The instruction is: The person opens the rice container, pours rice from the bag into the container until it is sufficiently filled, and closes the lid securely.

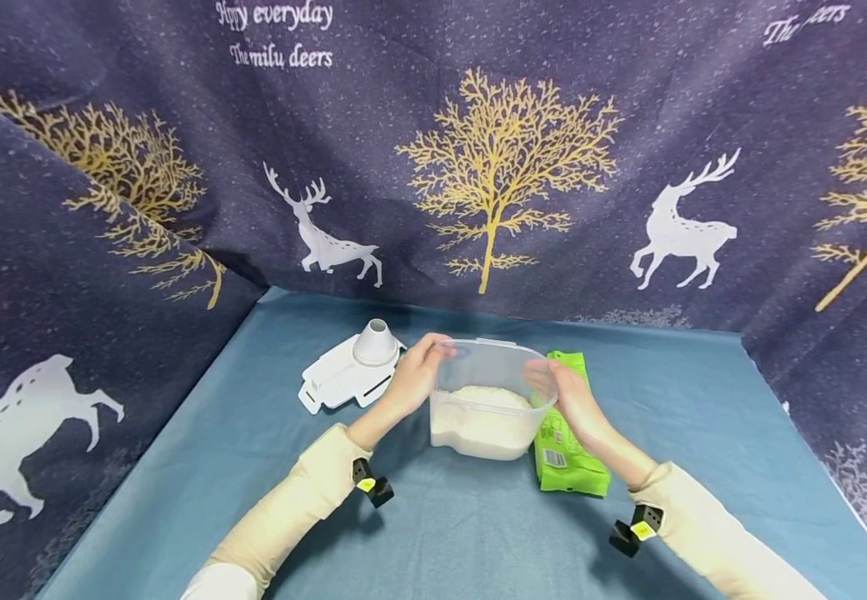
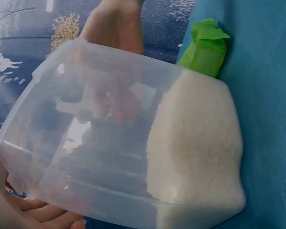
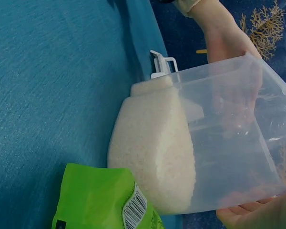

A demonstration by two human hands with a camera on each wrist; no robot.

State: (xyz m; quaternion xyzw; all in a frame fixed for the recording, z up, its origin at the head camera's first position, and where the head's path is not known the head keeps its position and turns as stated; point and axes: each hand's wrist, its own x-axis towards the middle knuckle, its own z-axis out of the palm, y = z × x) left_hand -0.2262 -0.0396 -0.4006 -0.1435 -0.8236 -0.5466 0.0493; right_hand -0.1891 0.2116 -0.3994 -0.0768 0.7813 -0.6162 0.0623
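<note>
A clear plastic storage container [image 1: 493, 421] of white rice [image 2: 195, 143] stands upright, its top uncovered, over the middle of the table. My left hand [image 1: 417, 375] holds its left wall, with fingers near the rim. On the opposite wall, my right hand [image 1: 572, 396] holds the container from the right, and its fingers show through the clear plastic in the head view. The rice lies in the lower part, its surface uneven. Both wrist views show the container between the two palms, with its base close to the blue cloth.
Just right of the container, a green bag [image 1: 572, 467] with a barcode lies on the blue tablecloth [image 1: 433, 533]. Back left is a white plastic lid [image 1: 336, 379] with a grey cone-shaped cup [image 1: 376, 343] on top. A dark printed curtain [image 1: 553, 275] hangs behind the table.
</note>
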